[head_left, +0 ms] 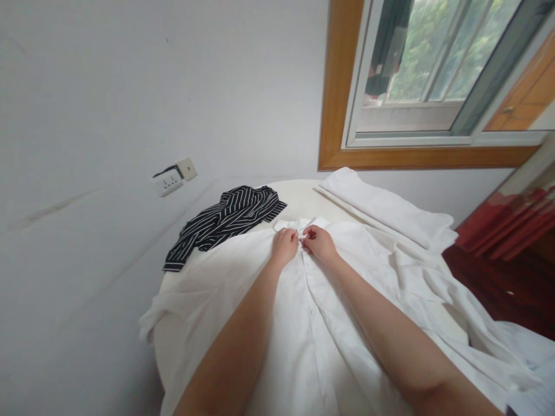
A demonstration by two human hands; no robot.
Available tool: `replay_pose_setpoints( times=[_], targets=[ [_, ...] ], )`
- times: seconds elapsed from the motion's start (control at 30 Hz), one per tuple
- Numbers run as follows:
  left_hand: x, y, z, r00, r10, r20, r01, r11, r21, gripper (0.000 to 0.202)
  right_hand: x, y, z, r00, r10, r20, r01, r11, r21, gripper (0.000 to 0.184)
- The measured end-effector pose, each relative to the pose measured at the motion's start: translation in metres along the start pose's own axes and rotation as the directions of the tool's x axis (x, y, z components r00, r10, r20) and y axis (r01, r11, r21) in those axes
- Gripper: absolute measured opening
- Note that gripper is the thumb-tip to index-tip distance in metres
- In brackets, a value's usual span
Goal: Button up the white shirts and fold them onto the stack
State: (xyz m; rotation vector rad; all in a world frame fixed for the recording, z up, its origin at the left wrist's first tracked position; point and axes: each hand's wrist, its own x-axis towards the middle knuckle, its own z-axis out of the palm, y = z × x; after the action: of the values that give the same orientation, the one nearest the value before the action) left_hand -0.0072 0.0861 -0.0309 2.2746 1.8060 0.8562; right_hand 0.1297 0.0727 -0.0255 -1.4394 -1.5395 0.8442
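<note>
A white button-up shirt [290, 312] lies spread over a round cream table, its front placket running down toward me and its sleeves out to the sides. Up by the collar, my left hand [286, 245] has its fingers closed on the shirt's front edge. Close beside it, my right hand [318, 242] pinches the opposite edge at the same height. The two hands nearly meet; whatever small button sits between the fingertips is too small to make out. Below them the placket edges lie slightly apart.
A black-and-white striped garment [229, 216] is crumpled at the table's back left. Folded white cloth [381, 205] rests at the back right. Behind are the wall with a power socket [168, 182] and a wood-framed window [340, 156]. A red curtain [511, 225] hangs at right.
</note>
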Motion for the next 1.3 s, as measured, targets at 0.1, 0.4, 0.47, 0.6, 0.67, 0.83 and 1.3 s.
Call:
replay_pose_setpoints(
  times=[0.1,0.4,0.47,0.6,0.67,0.83,1.3],
  targets=[
    [0.001,0.0,0.0,1.0,0.01,0.011,-0.009,0.999,-0.052,0.02,-0.002,-0.002,-0.001,0.999,-0.004,-0.046,0.002,0.999,-0.054,0.011],
    [0.001,0.003,-0.003,0.999,-0.033,-0.003,0.033,0.991,-0.126,0.013,-0.003,-0.002,-0.001,0.998,-0.032,-0.048,0.029,0.998,-0.059,0.014],
    [0.0,0.004,-0.004,0.999,-0.05,-0.005,0.049,0.989,-0.136,0.013,-0.003,-0.002,-0.002,0.998,-0.046,-0.048,0.042,0.996,-0.081,0.015],
    [0.0,0.005,-0.004,0.998,-0.059,-0.025,0.055,0.99,-0.133,0.014,-0.002,0.0,-0.002,0.997,-0.068,-0.043,0.064,0.995,-0.082,0.015],
    [0.0,0.005,-0.004,0.998,-0.06,-0.031,0.055,0.991,-0.125,0.016,-0.001,0.002,-0.002,0.997,-0.073,-0.033,0.071,0.996,-0.057,0.015],
    [0.001,0.005,-0.005,0.998,-0.07,-0.004,0.068,0.984,-0.165,0.014,0.001,0.004,-0.002,1.0,-0.015,0.0,0.015,1.0,0.021,0.014],
    [-0.001,-0.002,0.0,0.996,-0.024,-0.09,-0.001,0.964,-0.267,0.011,-0.002,0.002,-0.013,0.993,-0.02,0.116,-0.01,0.968,0.249,0.017]
  ],
)
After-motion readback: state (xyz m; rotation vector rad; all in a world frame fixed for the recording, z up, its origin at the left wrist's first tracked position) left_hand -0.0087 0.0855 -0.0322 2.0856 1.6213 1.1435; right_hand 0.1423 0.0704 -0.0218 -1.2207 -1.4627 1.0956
